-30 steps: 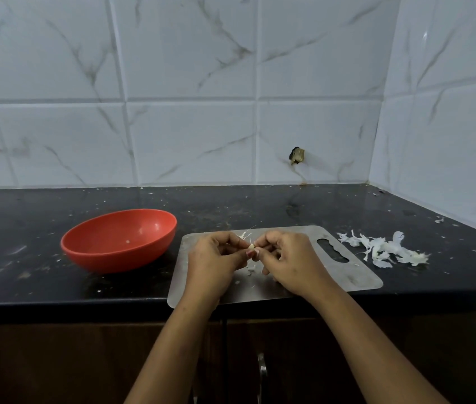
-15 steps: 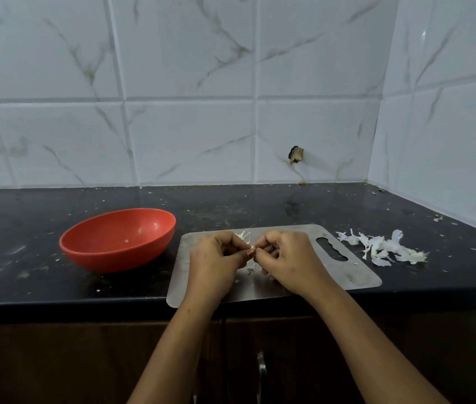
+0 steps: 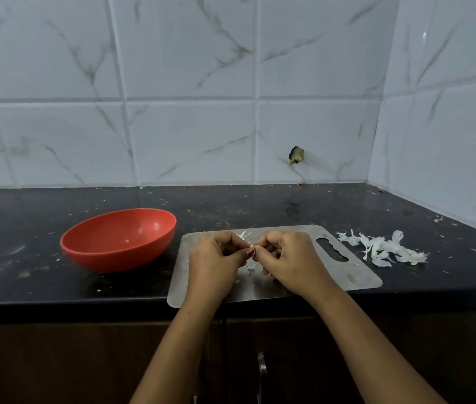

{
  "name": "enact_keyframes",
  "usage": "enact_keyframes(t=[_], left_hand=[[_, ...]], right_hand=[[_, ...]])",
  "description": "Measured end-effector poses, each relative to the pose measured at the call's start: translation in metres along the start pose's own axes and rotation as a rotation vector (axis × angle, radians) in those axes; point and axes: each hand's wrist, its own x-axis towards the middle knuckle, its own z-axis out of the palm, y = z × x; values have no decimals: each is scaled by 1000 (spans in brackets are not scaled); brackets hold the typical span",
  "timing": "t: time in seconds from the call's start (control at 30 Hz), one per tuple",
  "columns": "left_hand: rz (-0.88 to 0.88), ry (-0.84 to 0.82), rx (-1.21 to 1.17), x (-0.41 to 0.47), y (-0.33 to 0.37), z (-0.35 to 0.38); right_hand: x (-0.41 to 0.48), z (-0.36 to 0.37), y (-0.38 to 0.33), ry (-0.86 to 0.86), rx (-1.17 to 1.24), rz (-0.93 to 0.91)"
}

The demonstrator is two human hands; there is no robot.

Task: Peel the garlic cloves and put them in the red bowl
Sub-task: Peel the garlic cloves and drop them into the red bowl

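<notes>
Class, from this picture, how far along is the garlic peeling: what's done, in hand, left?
Done: a pile of white papery skins lies right of the steel cutting board. In hand: the left hand and right hand pinch a small pale clove above it. Left: the round red bowl shows only a pale speck.

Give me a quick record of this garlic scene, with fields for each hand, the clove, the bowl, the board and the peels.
left hand: pinches the garlic clove from the left, above the board
right hand: pinches the same clove from the right
garlic clove: small, between both hands' fingertips, mostly hidden
red bowl: on the counter, left of the board; one small pale bit inside
board: steel, at the counter's front edge, skin scraps on it
peels: white pile on the counter, right of the board
</notes>
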Motion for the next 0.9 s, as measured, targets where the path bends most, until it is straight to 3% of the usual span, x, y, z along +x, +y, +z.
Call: enact_keyframes(t=[0.33,0.9], left_hand=[[63,45,105,-2,0,0],[39,14,57,1,-4,-1]], right_hand=[[0,0,1,52,-21,-14],[-1,0,4,60,31,-22]])
